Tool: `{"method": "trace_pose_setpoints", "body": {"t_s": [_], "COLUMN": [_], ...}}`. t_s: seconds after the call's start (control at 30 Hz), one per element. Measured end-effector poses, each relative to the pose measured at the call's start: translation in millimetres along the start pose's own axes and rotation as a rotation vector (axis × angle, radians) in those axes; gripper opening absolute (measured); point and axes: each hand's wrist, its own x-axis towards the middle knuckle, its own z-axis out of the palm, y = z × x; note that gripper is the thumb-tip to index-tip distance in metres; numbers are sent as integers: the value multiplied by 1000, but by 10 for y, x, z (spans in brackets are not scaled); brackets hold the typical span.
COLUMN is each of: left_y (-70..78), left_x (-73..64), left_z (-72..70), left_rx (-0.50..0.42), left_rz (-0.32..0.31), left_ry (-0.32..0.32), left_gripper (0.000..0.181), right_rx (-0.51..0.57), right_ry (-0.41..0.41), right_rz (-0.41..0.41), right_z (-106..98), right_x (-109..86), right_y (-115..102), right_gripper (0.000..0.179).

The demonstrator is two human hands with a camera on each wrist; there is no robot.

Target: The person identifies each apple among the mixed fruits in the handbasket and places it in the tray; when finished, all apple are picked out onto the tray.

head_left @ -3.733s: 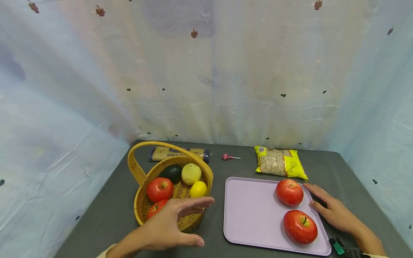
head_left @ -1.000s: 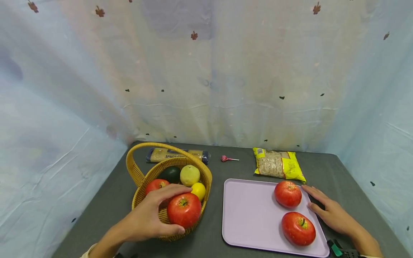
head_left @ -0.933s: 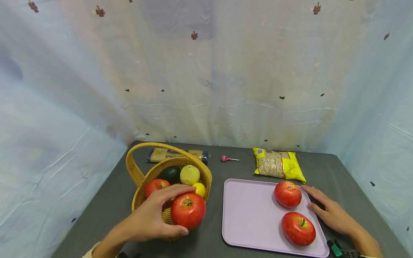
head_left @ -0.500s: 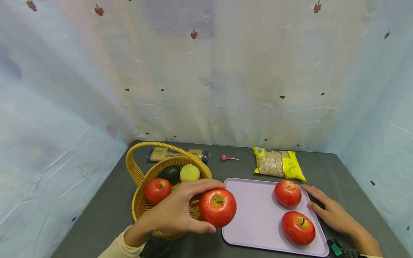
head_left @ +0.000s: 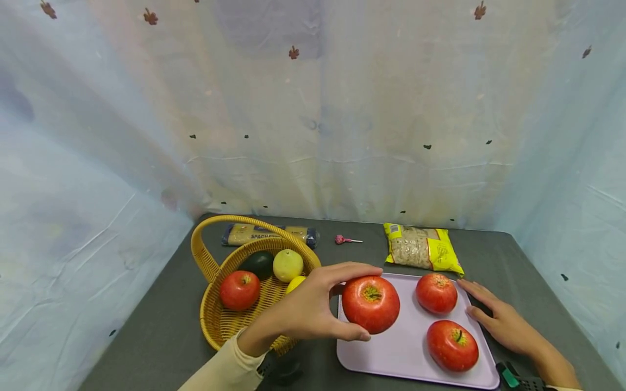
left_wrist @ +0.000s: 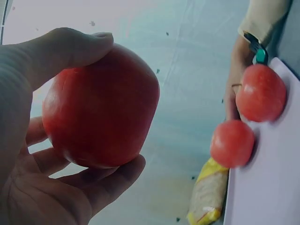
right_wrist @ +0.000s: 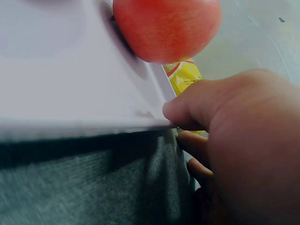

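My left hand (head_left: 318,307) holds a red apple (head_left: 370,305) between thumb and curled fingers, above the left part of the lilac tray (head_left: 381,358). In the left wrist view, the thumb lies on one side of that apple (left_wrist: 103,108) and the fingertips on the other. Two more apples sit toward the tray's right side, a rear one (head_left: 436,294) and a front one (head_left: 452,346). My right hand (head_left: 504,317) rests against the tray's right edge with its fingers stretched out. Its thumb (right_wrist: 180,108) touches the tray's rim in the right wrist view.
Left of the tray stands a yellow wicker basket (head_left: 210,309) with a tall handle, holding an apple (head_left: 239,290), a dark green fruit (head_left: 259,264), a pale green fruit (head_left: 287,265) and a partly hidden yellow one (head_left: 295,283). Behind lie a spaghetti pack (head_left: 239,234), a lollipop (head_left: 340,239) and a yellow bag (head_left: 423,248).
From over the basket, my left hand has taken an apple out and carried it rightward above the tray. The right hand stays at the tray's edge.
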Motion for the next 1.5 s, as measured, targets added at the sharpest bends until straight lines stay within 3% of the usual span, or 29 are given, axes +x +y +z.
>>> {"method": "trace_pose_setpoints", "body": {"t_s": [0.13,0.33,0.6,0.87,1.1,1.5], "left_y": [-51,-111,-198,-341,-514,-818], "left_x": [117,268,437,571,651,740], "left_z": [108,273,434,558,661,817], "left_rx": [-65,-70,85,150,140,203], "left_rz": [-16,-28,-23,-76,-157,-313], "left_ry": [12,34,91,169,194,222], "left_gripper": [86,85,82,82,81,85], "right_rx": [-1,4,8,0,1,-3], "right_ry": [-2,2,-4,-4,-8,-6], "right_rz": [-2,-10,-14,-16,-4,9], "right_z": [-1,0,-4,-15,-8,-5], "right_x": [3,4,-1,9,8,7], "right_y": [5,10,17,9,15,14], "right_gripper": [67,66,65,65,66,66]}}
